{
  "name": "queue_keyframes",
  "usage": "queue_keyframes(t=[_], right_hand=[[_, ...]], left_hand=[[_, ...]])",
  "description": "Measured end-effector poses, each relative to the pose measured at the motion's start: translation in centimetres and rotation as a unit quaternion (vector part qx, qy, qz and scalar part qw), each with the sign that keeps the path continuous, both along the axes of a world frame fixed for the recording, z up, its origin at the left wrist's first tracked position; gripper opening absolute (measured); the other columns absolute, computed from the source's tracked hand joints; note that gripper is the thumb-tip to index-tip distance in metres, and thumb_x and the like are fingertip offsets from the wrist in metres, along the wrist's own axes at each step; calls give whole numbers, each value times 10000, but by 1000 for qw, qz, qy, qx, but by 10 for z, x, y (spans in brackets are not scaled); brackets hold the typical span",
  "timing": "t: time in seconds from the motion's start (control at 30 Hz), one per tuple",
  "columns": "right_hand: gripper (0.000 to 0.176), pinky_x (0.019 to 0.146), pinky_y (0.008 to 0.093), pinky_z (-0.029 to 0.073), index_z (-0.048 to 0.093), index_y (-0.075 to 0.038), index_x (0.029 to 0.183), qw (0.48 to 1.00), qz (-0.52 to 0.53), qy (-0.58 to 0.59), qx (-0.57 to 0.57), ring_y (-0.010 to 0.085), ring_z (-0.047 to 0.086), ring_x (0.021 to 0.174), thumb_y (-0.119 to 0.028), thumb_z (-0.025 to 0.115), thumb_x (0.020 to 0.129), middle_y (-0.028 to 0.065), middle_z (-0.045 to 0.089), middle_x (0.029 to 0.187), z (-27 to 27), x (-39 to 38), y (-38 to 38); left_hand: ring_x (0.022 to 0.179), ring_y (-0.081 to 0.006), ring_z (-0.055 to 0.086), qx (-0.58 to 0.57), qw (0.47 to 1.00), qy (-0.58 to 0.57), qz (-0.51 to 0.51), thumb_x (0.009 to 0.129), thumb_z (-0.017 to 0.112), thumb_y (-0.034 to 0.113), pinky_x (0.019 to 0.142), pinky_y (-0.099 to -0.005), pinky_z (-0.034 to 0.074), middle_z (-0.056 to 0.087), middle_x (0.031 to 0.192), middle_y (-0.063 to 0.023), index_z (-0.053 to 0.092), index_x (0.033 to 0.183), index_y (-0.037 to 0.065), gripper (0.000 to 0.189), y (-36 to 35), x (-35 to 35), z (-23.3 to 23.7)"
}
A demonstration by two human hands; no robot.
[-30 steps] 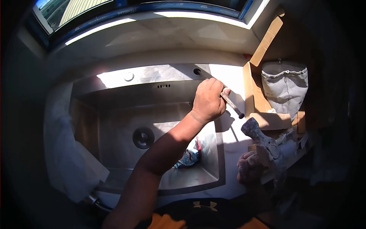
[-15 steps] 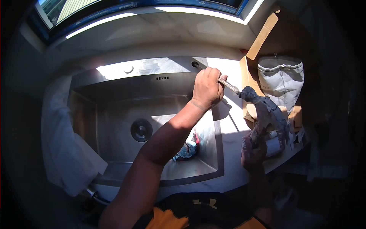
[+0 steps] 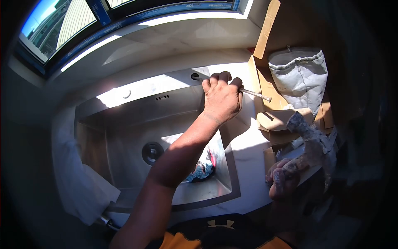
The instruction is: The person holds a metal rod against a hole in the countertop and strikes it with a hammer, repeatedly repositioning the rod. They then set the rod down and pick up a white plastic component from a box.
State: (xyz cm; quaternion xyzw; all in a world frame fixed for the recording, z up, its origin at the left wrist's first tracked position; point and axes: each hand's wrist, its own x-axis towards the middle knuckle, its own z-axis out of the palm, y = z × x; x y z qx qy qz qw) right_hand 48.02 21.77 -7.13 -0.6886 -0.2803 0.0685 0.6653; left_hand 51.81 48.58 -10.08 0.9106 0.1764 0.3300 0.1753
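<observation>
1 hammer (image 3: 313, 141), lower right: handle clasped in right hand (image 3: 283, 181). 1 rod (image 3: 257, 94), upper centre: gripped under bent fingers of left hand (image 3: 222, 98), slanting from sink (image 3: 124, 143) hole (image 3: 195, 76), apart from hammer. 1 bag (image 3: 299, 76), upper right.

A black shirt (image 3: 192, 226) with orange panels (image 3: 176, 240) bears a pale gold logo (image 3: 221, 226).
</observation>
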Motion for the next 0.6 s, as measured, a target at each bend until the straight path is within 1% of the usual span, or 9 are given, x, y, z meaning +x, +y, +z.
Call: queue_keyframes(t=[0.03, 0.07, 0.1, 0.17, 0.2, 0.23, 0.3, 0.33, 0.6], right_hand=[[188, 455, 261, 409, 451, -29, 924, 1000, -12, 24, 16, 117, 452, 500, -128, 592, 848, 36, 460, 626, -3, 1, -3], [188, 455, 261, 409, 451, -29, 924, 999, -14, 30, 19, 117, 452, 500, -128, 592, 848, 36, 460, 626, -5, 3, -5], [193, 455, 266, 411, 448, -34, 940, 999, 1, 41, 19, 118, 447, 495, -126, 590, 846, 34, 456, 615, -5, 6, -9], [200, 456, 270, 413, 445, -39, 955, 998, 15, 57, 21, 119, 441, 490, -125, 589, 845, 32, 453, 603, -6, 9, -13], [191, 457, 247, 415, 466, -21, 931, 996, 5, 81, 34, 111, 477, 498, -112, 599, 830, 48, 496, 630, -6, 10, -15], [182, 459, 223, 416, 487, -3, 907, 993, -4, 105, 48, 103, 513, 506, -100, 610, 815, 64, 540, 657, -6, 11, -15], [186, 460, 222, 416, 486, -2, 913, 992, -2, 118, 52, 105, 514, 506, -103, 609, 816, 63, 538, 645, -8, 13, -18], [191, 462, 220, 415, 484, -2, 919, 990, 0, 126, 56, 106, 514, 506, -105, 609, 817, 63, 535, 633, -7, 14, -18], [212, 472, 223, 410, 473, 1, 945, 978, 18, 191, 87, 103, 500, 513, -121, 608, 835, 66, 535, 656, -6, 16, -12]], left_hand=[[1013, -300, 489, 30, 998, -56, -17, 761, 597, 200, 859, -463, 308, 559, 972, -114, 638, 947, 125, 206, 2, 4, -4], [950, -313, 518, 31, 991, -124, -32, 743, 615, 166, 843, -450, 353, 573, 918, -120, 624, 922, 109, 188, 4, 10, -11], [950, -313, 518, 34, 992, -119, -36, 743, 615, 166, 843, -450, 353, 573, 918, -120, 624, 922, 109, 188, 6, 14, -16], [807, -328, 548, -54, 975, -177, -121, 729, 630, 153, 757, -432, 416, 581, 809, -131, 602, 892, 84, 179, 12, 23, -26], [642, -322, 541, -14, 967, -222, -123, 732, 664, 186, 640, -408, 449, 566, 673, -118, 587, 777, 70, 147, 15, 28, -21], [642, -322, 541, -13, 968, -219, -124, 732, 664, 186, 640, -408, 449, 566, 673, -118, 587, 777, 70, 147, 16, 30, -19], [577, -303, 531, 20, 982, -158, -106, 737, 696, 237, 577, -388, 445, 545, 603, -98, 556, 650, 72, 233, 15, 32, -18], [537, -293, 522, 32, 978, -179, -102, 736, 716, 268, 537, -377, 438, 529, 556, -85, 525, 565, 80, 318, 13, 34, -15], [518, -301, 514, 41, 982, -149, -107, 769, 701, 242, 501, -395, 418, 508, 533, -101, 519, 563, 75, 322, 13, 32, -13]])
